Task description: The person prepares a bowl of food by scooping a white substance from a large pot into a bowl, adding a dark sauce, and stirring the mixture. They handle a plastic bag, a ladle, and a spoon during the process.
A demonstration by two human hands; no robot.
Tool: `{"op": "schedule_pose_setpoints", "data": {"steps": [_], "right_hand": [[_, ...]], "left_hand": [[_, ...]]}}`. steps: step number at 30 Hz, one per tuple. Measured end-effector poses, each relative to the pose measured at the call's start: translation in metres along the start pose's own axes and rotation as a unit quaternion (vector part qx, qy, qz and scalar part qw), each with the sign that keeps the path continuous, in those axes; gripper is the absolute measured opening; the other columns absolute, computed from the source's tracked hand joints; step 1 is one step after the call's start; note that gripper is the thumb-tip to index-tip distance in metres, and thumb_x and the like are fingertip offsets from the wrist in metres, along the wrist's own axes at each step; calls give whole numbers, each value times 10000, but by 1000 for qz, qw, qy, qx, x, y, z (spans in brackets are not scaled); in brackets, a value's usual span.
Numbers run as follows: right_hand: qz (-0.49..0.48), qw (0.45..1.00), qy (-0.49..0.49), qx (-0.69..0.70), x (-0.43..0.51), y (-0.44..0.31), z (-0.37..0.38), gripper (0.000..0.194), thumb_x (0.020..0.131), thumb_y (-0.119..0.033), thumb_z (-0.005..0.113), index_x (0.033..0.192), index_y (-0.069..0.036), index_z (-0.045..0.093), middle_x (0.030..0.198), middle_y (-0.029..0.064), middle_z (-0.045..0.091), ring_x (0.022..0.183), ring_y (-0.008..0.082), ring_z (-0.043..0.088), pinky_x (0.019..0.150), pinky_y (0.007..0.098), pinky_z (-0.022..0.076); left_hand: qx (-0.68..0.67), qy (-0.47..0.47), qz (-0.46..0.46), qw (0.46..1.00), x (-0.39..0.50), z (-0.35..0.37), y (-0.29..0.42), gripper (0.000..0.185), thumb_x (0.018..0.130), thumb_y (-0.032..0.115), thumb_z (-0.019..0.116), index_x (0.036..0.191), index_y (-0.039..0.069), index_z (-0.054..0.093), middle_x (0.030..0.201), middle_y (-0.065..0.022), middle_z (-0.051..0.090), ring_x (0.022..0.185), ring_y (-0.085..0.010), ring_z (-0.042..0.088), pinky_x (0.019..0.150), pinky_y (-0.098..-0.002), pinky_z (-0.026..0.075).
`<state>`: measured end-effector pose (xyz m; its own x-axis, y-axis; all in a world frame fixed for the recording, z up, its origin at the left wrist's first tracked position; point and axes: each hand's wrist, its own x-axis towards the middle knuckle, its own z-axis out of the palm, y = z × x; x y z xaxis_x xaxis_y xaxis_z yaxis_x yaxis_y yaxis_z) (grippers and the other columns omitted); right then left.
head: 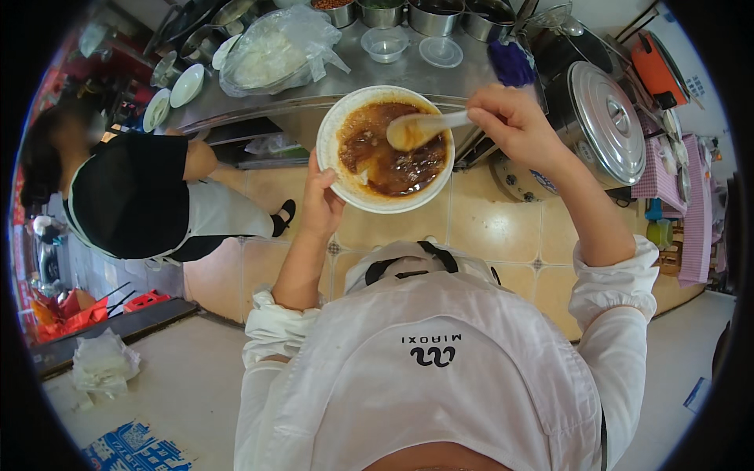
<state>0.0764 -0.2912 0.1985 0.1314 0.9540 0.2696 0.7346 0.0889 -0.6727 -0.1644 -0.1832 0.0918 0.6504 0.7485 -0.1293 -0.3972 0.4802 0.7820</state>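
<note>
My left hand (323, 197) grips the left rim of a round white bowl (326, 147), its thumb over the edge. Held out in front of me, the bowl contains a glossy reddish-brown sauce (377, 171). In my right hand (512, 120) is the handle of a white soup spoon (412, 130). The spoon's head is over the sauce and bears some of it; whether it touches the surface I cannot tell. Beyond the bowl, on a steel counter (336, 88), stand a clear plastic tub (384, 45) and a round clear lid (440, 52).
Several steel pots (435, 20) line the counter's back, near a plastic-wrapped bundle (277, 53) and a purple cloth (511, 62). At right is a large lidded steel pot (609, 123). A person in a black top (132, 194) stands at left. Tiled floor (495, 235) lies below.
</note>
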Motion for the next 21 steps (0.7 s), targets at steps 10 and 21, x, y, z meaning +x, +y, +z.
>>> {"op": "schedule_pose_setpoints", "data": {"steps": [10,21], "right_hand": [[-39,998,-47,-25,5,7,-2,69,760,-104,574,741,-38,579,620,92,540,649,259,501,597,365,395],[-82,996,-29,-21,11,10,21,91,757,-129,570,718,-46,577,618,97,554,637,293,522,616,383,407]], "left_hand": [[16,-48,-9,999,5,-7,12,653,746,259,502,1322,41,285,1278,-117,410,1184,-220,409,1005,-348,319],[-4,-51,-17,999,12,-10,17,639,747,252,502,1315,44,295,1280,-118,411,1177,-223,419,1000,-347,330]]}}
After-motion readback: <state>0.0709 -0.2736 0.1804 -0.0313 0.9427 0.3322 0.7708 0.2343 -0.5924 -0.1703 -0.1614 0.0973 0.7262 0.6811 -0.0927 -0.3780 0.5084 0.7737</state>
